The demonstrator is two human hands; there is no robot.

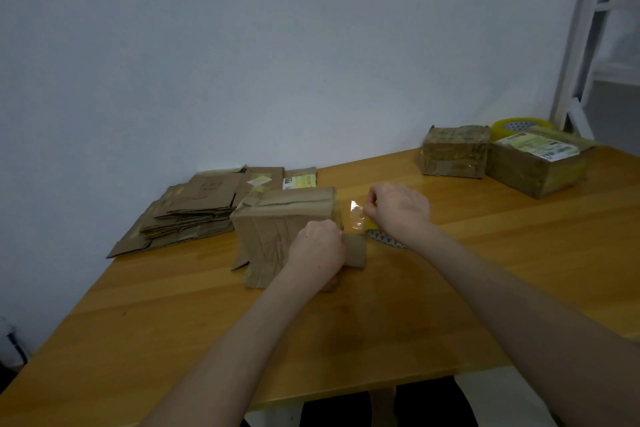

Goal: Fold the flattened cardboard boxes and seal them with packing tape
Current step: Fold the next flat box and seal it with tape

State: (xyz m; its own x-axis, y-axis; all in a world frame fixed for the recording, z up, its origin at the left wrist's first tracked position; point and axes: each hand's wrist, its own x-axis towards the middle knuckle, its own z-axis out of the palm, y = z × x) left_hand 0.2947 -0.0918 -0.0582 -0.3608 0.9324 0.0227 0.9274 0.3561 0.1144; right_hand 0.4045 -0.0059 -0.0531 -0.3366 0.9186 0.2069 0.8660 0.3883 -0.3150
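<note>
Pinching a strip of clear tape point(356, 217), our right fingers point(370, 210) are closed together on its far end. The right hand point(398, 208) sits over a yellowish tape roll point(386, 240) that lies on the table point(519, 218). The strip stretches leftwards to the right end of a folded cardboard box point(277, 232), which stands near the middle of the table. Our left fingers point(334, 230) curl round that end of the box, gripping it where the tape meets it. The left hand point(317, 248) hides the exact point of contact. Just beside the box, on its left, we see a stack of flattened boxes point(194, 215). At the table's far right corner sit two sealed boxes point(453, 152) side by side, with a second tape roll point(519, 125) behind them.
</note>
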